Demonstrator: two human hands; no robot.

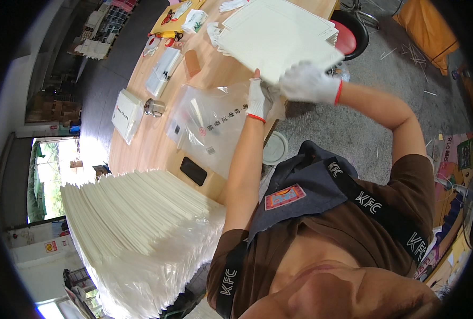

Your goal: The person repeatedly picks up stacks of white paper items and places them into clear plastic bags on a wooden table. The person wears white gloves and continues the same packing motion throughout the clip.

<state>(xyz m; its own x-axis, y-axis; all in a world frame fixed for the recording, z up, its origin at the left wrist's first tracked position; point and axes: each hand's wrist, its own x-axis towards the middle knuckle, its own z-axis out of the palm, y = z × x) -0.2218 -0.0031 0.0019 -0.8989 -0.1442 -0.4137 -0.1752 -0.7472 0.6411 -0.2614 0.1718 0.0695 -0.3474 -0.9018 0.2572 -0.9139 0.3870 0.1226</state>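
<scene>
My right hand (306,82) covers the near corner of the white sheet (279,37), and I can't see its fingertips. The sheet hides the stack's (329,33) top. The clear bag (210,125) blurs the table beneath. Far clutter (175,18) is too small to identify.

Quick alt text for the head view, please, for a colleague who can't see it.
Two white-gloved hands, left and right, hold a flat white sheet above a clear plastic bag on a wooden table; a tall stack of bagged white sheets stands nearby.

left hand (256,100) gloved, raised, fingers closed | right hand (306,82) gloved, gripping
</scene>
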